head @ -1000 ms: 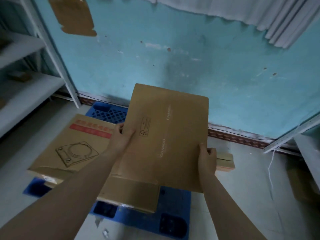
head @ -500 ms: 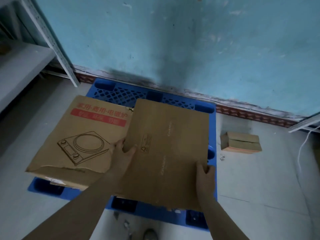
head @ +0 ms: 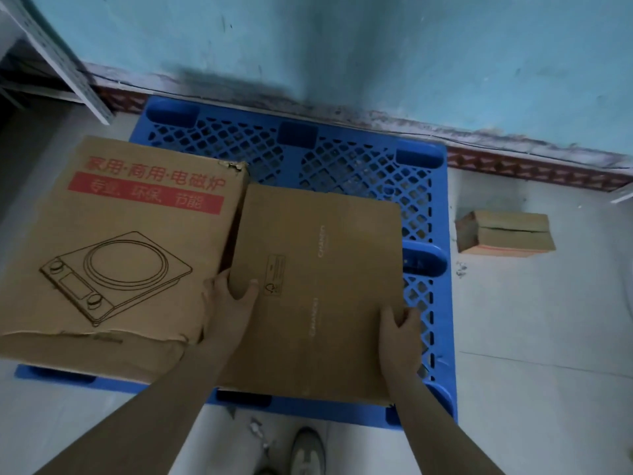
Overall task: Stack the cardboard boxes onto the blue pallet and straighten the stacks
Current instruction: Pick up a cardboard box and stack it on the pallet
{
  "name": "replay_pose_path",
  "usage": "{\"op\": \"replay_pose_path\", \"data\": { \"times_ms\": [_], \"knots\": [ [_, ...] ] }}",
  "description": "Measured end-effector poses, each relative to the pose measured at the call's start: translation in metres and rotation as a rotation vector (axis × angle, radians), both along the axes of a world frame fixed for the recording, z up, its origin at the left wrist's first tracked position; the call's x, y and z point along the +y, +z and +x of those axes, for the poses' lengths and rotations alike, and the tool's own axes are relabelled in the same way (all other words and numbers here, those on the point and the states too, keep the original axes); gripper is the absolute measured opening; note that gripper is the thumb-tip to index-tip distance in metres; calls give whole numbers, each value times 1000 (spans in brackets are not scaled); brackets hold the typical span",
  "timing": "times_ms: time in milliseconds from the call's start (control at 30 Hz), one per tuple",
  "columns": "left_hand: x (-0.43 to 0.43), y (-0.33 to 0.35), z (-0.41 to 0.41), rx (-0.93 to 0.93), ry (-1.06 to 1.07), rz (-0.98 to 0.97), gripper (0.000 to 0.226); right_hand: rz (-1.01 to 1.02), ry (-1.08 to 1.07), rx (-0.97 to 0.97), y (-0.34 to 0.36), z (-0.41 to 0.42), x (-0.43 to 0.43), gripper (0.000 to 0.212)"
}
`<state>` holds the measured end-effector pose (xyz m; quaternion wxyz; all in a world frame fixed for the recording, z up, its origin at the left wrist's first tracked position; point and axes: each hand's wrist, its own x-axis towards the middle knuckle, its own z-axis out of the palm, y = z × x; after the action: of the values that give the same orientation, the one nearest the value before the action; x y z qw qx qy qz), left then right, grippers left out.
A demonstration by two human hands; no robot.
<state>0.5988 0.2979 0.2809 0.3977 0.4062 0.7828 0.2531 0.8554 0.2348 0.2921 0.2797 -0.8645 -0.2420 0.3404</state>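
Observation:
A plain brown cardboard box (head: 329, 275) lies flat on the front right part of the blue pallet (head: 342, 156). My left hand (head: 229, 299) grips its left edge and my right hand (head: 399, 327) grips its right edge. Right beside it on the left sits a larger cardboard box (head: 120, 241) with red print and a line drawing of a cooker; that box overhangs the pallet's left side. The two boxes touch along their sides.
A small cardboard box (head: 505, 233) lies on the grey floor right of the pallet. The turquoise wall (head: 376, 46) runs just behind the pallet. A metal shelf upright (head: 58, 60) stands at the back left. My shoe (head: 306, 450) is in front of the pallet.
I have lowered the plain box from chest height down onto the pallet beside the printed box, and my view has tilted down toward the floor.

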Motion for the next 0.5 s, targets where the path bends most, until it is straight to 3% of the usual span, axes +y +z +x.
{"op": "replay_pose_path", "data": {
  "times_ms": [200,333,500],
  "knots": [
    [1,14,4,47,46,14,61,14,1,116,3,-1,-2,17],
    [12,47,14,20,30,64,56,32,-21,150,22,-1,6,42],
    [36,112,32,-113,-19,157,42,176,-39,201,77,-11,31,43]
  ]
}}
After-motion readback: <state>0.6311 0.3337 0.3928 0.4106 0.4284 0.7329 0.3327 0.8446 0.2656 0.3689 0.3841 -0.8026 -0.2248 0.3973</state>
